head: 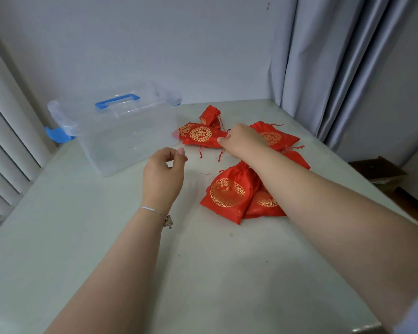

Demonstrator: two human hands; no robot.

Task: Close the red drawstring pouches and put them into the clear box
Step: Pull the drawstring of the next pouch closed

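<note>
Several red drawstring pouches with gold round patterns lie on the pale table. My right hand point(241, 141) reaches over them and pinches the open end of a flat pouch point(200, 136) beside the clear box point(121, 141). A small bunched pouch point(210, 114) sits behind it, another pouch point(273, 136) lies under my right wrist, and two overlapping pouches point(227, 191) lie nearer me. My left hand point(164, 174) hovers above the table in front of the box with fingers loosely curled, holding nothing. The box stands open and empty.
The box's lid with a blue handle point(117, 101) leans behind it against the wall. Grey curtains point(336, 68) hang at the right. Window blinds point(7, 145) run along the left. A brown cardboard box point(379, 172) sits beyond the table's right edge.
</note>
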